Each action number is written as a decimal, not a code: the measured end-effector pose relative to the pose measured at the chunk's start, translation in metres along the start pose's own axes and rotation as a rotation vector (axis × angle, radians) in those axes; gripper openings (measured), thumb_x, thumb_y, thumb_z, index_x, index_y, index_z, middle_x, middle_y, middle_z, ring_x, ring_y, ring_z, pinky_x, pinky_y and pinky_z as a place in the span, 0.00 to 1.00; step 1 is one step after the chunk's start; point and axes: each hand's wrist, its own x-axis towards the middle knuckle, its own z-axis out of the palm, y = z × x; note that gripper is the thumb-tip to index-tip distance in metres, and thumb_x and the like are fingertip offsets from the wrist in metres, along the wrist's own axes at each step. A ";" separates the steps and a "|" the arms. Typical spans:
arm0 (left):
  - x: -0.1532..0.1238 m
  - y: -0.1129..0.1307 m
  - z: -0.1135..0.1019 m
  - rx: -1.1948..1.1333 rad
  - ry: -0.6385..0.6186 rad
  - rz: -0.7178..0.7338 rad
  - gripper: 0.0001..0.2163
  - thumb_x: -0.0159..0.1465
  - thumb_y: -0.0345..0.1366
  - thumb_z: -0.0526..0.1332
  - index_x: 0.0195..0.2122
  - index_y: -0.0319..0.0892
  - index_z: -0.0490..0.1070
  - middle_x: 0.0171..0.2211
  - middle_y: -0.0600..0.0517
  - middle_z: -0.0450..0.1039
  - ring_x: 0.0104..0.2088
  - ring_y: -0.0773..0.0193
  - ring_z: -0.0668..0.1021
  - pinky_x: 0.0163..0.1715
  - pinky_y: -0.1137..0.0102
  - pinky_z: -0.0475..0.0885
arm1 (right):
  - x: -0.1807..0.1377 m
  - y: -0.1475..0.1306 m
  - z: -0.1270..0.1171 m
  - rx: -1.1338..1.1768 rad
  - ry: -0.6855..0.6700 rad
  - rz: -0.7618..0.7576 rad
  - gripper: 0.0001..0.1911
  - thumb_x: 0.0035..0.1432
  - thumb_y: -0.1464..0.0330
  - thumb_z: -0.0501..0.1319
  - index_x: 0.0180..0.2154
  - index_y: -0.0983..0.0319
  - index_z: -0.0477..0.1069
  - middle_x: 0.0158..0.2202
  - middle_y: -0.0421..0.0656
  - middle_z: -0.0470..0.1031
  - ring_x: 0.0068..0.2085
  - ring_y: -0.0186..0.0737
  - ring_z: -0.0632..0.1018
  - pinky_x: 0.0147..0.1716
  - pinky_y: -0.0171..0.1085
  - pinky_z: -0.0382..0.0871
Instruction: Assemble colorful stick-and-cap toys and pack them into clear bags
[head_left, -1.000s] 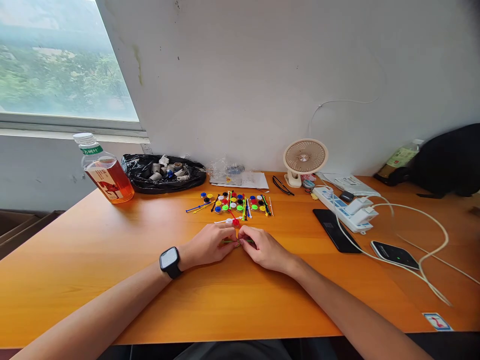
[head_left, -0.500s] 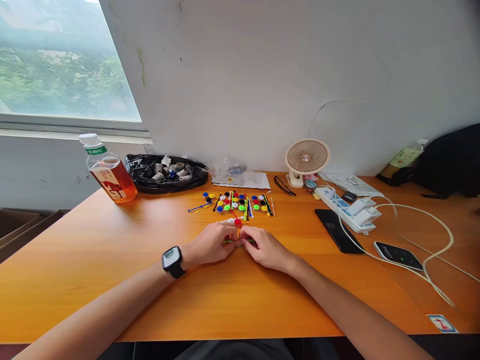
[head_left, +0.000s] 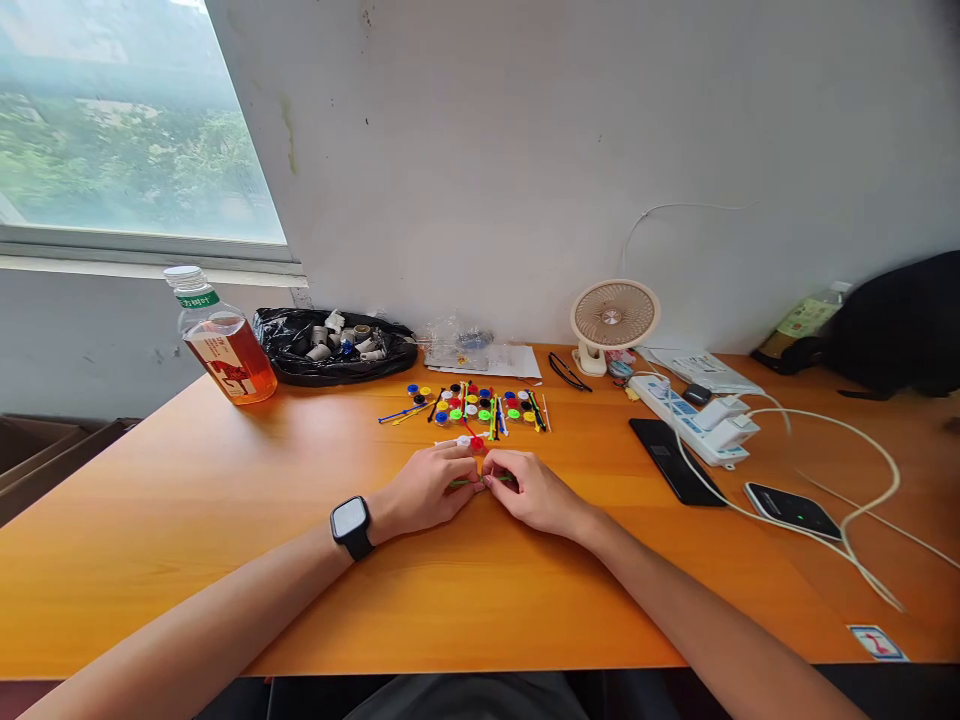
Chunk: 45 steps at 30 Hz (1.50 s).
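My left hand [head_left: 429, 487] and my right hand [head_left: 534, 492] meet above the middle of the table, fingertips pinched close together. Between them runs a thin green plastic stick [head_left: 459, 483], an end of it showing by each hand; its middle is covered by the fingers. Just beyond the fingertips lie a red disc [head_left: 477, 444] with a red stick and a white disc [head_left: 463, 441] with a white stick. Farther back, several small coloured discs [head_left: 471, 411] stand in rows, with loose coloured plastic sticks [head_left: 405, 413] among and beside them.
A tea bottle [head_left: 236, 365] and a black plastic bag [head_left: 300, 372] of grey tubes stand back left. Against the wall is a small fan [head_left: 615, 315]. To the right lie a black phone [head_left: 671, 460], a power strip [head_left: 694, 425], looping cables and another device [head_left: 793, 512].
The view has shifted slightly. Both hands stay together at the green stick, with only small finger movement; the discs and sticks on the table look unmoved.
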 end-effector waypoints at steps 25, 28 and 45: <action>0.002 -0.027 -0.011 -0.029 0.311 -0.233 0.12 0.79 0.41 0.51 0.48 0.45 0.73 0.48 0.46 0.77 0.50 0.54 0.76 0.56 0.57 0.70 | -0.001 0.005 -0.011 -0.060 0.223 -0.035 0.14 0.73 0.59 0.60 0.36 0.59 0.75 0.32 0.42 0.76 0.31 0.38 0.72 0.33 0.38 0.64; 0.002 -0.030 -0.008 -0.066 0.272 -0.250 0.13 0.79 0.41 0.51 0.49 0.44 0.73 0.48 0.46 0.77 0.51 0.54 0.77 0.55 0.58 0.71 | -0.004 0.002 -0.011 -0.138 0.151 -0.071 0.09 0.70 0.61 0.64 0.44 0.58 0.77 0.38 0.43 0.78 0.36 0.40 0.76 0.38 0.38 0.67; 0.002 -0.026 -0.008 -0.216 0.195 -0.249 0.12 0.78 0.41 0.53 0.46 0.43 0.74 0.36 0.50 0.78 0.34 0.62 0.76 0.35 0.69 0.70 | -0.007 0.003 -0.005 -0.207 0.028 -0.148 0.08 0.71 0.63 0.63 0.47 0.57 0.78 0.47 0.45 0.75 0.39 0.40 0.78 0.42 0.38 0.70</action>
